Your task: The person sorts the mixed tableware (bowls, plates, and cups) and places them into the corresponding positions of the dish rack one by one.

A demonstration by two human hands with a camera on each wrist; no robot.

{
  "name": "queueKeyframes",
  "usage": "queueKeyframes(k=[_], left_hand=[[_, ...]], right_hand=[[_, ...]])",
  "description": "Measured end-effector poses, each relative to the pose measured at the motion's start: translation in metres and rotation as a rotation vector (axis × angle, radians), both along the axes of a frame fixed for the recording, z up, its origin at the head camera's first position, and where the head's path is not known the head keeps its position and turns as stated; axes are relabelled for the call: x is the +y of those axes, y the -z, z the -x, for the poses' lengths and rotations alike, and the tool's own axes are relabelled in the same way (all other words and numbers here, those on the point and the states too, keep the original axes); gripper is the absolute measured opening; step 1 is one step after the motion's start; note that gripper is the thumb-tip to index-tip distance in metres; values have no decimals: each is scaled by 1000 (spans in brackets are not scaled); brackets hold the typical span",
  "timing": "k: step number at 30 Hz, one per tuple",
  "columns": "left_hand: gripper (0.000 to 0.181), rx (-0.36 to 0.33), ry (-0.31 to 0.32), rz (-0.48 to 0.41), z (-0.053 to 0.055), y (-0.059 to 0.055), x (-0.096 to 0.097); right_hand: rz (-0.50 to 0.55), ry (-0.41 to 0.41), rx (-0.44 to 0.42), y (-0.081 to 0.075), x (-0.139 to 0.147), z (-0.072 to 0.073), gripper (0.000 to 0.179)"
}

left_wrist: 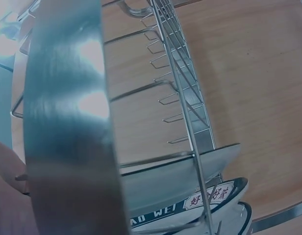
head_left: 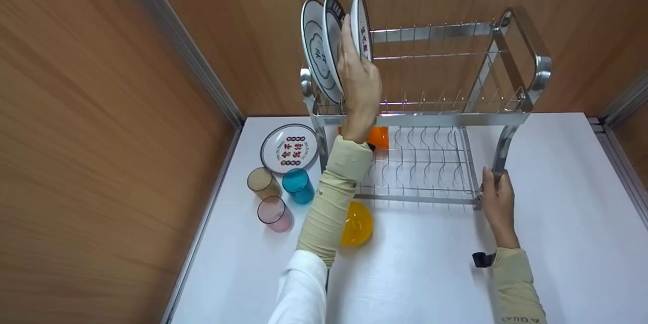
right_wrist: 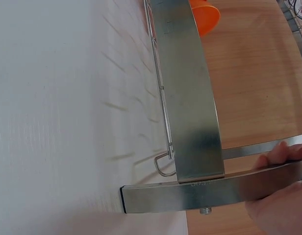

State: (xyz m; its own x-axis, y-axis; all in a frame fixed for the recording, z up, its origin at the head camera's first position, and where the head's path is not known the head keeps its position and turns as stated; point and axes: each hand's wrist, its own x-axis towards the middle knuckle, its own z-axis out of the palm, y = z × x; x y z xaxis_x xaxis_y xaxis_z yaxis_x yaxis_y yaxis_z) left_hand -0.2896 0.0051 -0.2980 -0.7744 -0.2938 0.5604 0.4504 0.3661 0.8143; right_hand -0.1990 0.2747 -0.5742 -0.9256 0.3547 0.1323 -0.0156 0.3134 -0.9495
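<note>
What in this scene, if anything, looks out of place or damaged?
Nothing looks spilled or damaged. Only one thing stands out slightly: a lone plate lies flat on the white table, left of the rack, while three plates stand on edge at its upper tier.

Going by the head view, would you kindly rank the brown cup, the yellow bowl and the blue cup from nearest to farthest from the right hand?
1. Yellow bowl: on the table, left of the right hand.
2. Blue cup: farther left, past the bowl.
3. Brown cup: left of the blue cup.
</note>
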Motion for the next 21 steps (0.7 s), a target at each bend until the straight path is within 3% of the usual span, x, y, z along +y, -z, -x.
queueKeyframes(k=[3,9,13,16,21], left_hand=[[59,36,-32,9,1,1,0],[55,143,-155,115,2,2,1],[65,128,-158,165,1,2,1],[63,150,-180,211,1,2,3],[57,209,-267,286,1,3,6]], right_hand=[[-4,0,12,4,1,1,37],[5,-16,16,5,0,-1,38],[16,-15,7,-16,-8,-10,34],[19,-22,7,-32,-14,-15,32],[23,-26,11,-33,-13,-15,31]])
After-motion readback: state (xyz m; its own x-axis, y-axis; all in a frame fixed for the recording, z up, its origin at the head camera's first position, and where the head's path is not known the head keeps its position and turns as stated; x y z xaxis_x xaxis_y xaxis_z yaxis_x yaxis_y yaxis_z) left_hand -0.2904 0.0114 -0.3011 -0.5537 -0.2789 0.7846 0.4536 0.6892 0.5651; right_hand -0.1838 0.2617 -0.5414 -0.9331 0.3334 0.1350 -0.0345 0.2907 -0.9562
